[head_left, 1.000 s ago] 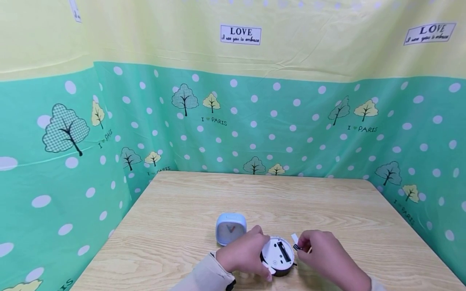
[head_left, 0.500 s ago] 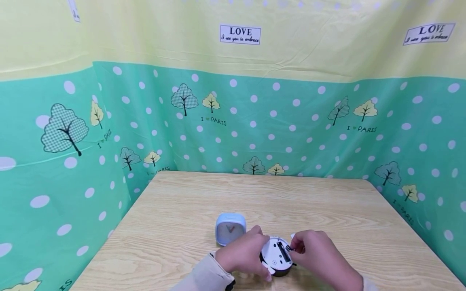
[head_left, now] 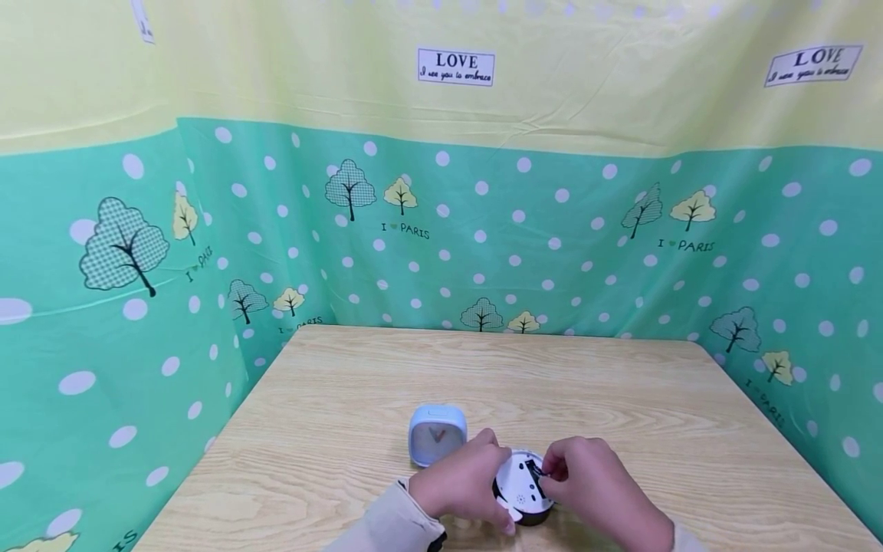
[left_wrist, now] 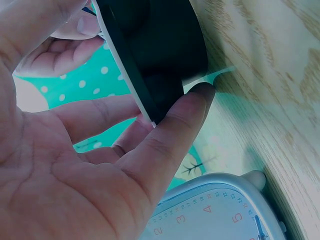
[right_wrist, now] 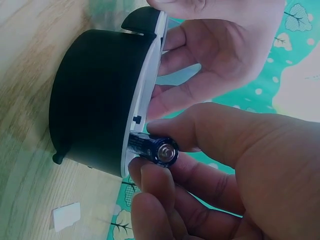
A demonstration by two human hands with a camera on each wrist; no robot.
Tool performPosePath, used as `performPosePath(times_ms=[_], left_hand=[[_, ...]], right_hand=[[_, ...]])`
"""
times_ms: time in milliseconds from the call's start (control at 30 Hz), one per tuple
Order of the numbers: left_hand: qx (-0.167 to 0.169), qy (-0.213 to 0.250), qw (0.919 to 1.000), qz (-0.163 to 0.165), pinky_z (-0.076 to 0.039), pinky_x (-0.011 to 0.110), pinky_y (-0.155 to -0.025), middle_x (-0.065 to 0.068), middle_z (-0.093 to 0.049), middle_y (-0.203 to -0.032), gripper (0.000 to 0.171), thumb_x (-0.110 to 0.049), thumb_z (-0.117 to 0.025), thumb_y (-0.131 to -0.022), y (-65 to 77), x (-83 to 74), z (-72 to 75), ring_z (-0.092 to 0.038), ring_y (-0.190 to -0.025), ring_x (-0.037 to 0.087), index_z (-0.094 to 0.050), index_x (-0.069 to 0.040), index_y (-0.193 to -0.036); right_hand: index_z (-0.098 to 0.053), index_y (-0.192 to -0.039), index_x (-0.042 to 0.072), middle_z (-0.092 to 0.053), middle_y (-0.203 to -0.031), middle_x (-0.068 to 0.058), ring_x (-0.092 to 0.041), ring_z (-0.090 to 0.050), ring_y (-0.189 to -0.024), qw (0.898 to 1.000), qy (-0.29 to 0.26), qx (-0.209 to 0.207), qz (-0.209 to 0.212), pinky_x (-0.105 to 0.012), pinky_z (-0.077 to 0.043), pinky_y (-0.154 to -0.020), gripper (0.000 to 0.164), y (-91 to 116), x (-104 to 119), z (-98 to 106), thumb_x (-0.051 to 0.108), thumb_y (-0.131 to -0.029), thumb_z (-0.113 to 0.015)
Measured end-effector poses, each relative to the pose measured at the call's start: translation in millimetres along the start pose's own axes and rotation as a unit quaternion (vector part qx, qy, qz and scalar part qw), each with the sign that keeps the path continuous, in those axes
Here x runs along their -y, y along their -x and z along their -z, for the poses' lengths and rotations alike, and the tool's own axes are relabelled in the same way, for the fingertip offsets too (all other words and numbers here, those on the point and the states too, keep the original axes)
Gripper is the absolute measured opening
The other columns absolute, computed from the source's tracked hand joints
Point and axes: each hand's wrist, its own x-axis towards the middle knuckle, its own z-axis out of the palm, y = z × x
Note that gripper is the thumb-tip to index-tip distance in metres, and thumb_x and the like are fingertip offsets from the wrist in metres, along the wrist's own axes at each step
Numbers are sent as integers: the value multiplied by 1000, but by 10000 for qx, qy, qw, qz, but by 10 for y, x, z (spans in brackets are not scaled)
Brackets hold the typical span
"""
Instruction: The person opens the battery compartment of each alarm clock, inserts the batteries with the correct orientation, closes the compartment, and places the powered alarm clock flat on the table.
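Observation:
A round black clock (right_wrist: 97, 100) with a white back (head_left: 517, 483) lies face down on the table, its battery slot upward. My left hand (head_left: 465, 483) grips its left side, fingers and thumb around the rim. Between the thumb and fingers of my right hand (head_left: 586, 479) is a dark blue battery (right_wrist: 155, 149). One end of the battery is at the slot on the clock's back; the other end points out toward the right wrist camera. How deep it sits cannot be told. The slot is partly hidden by my right fingers in the head view.
A light blue clock (head_left: 438, 437) with a rounded square face stands just left of the black clock. A small white piece (right_wrist: 66, 216) lies on the wooden table (head_left: 483, 368) beside the black clock. Patterned green and yellow cloth (head_left: 586, 268) hangs around the table.
My right hand has moved left with the battery, from beside the black clock to over its slot. My left hand and both clocks have stayed in place.

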Motion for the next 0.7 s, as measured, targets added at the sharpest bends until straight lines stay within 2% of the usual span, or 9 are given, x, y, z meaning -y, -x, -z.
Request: performPosePath(times_ms=[267,700], left_hand=[[-7,-4,10000,10,-42,15,-67,-6,-45,-95,73,-44,-91,-51,-4,0,-3,-44,-75,2,-63,-14,-112],[-11,-13,10000,14,-42,15,-66,-6,-45,-94,73,-44,-91,-51,-2,2,-1,-44,-74,2,-63,-14,-111]], right_hand=[[-61,-64,27,-52,-60,18,0,-46,-57,10000,31,13,6,-18,-41,-54,20,-18,-1,-17,22,-70,-79],[-62,-66,25,-54,-61,15,-4,-48,-59,9996,3,257,-125,-19,-41,-53,19,-47,9,-24,21,-71,-79]])
